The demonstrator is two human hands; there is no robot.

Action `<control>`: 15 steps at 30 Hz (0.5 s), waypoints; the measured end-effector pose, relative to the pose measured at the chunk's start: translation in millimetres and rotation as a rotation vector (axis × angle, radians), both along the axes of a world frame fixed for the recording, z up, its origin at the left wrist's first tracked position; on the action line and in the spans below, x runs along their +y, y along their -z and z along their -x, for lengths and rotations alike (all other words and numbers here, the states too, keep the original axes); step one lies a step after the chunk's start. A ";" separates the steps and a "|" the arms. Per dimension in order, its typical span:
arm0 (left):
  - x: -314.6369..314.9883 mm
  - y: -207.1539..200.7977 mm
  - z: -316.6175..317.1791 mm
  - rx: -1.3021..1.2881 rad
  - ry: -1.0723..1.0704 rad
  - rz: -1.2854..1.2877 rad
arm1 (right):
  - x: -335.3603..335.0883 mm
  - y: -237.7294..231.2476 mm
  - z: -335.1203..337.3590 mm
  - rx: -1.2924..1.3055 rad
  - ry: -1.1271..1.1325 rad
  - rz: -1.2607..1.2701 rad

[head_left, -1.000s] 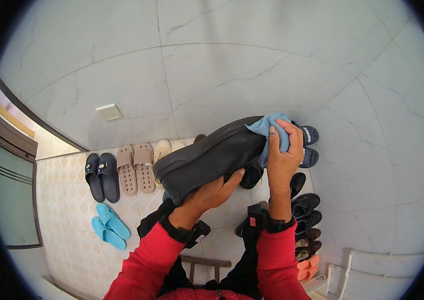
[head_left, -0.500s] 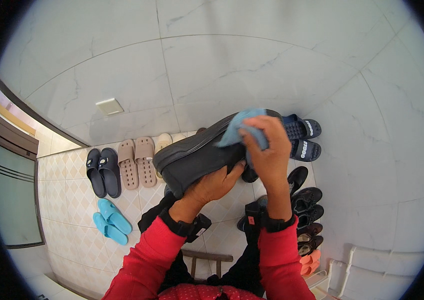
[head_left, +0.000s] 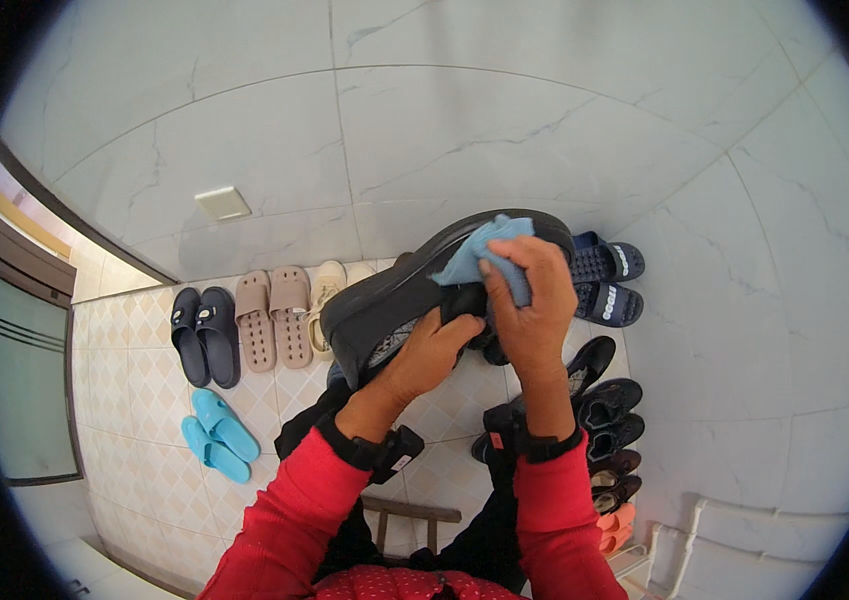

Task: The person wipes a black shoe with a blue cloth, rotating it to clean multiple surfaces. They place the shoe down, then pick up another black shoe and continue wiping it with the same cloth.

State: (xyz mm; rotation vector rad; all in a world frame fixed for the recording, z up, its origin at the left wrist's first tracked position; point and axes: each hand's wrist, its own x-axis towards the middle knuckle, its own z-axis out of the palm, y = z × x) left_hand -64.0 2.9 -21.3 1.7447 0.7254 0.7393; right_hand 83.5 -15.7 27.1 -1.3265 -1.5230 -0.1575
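A black shoe point(head_left: 384, 295) with a thick sole is held up in front of me, its toe end pointing to the upper right. My left hand point(head_left: 419, 360) grips it by the near side, around the opening, where a patterned inner lining shows. In my right hand point(head_left: 534, 290) is a bunched light-blue cloth point(head_left: 479, 255), pressed against the upper near the toe. The fingers of that hand are closed over the cloth. Part of the shoe's toe is hidden behind the cloth and hand.
Along the wall stand dark slippers point(head_left: 206, 338), beige slippers point(head_left: 274, 320), pale shoes point(head_left: 327, 295) and navy slides point(head_left: 607, 280). Blue slippers point(head_left: 221, 437) lie at the left. Black shoes point(head_left: 612, 420) and orange slippers point(head_left: 617, 525) line the right side. A wooden stool point(head_left: 414, 510) is below me.
The shoe has rolled in my left hand, so its opening and inner lining now show. My right hand stays on the toe area with the cloth, turned slightly.
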 end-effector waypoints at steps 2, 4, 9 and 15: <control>0.4 7.2 1.3 -0.101 -0.007 0.171 | 1.1 -0.7 -8.6 -0.050 0.221 -0.079; 1.7 13.2 0.7 -0.149 -0.068 0.036 | 1.2 -1.7 -23.3 -0.069 0.429 -0.084; 4.1 19.7 -11.0 -0.601 -0.067 0.173 | -0.7 1.2 -39.0 0.227 0.530 -0.069; 12.6 3.6 -12.0 -1.054 0.063 0.996 | 1.9 13.7 6.3 0.001 0.160 -0.002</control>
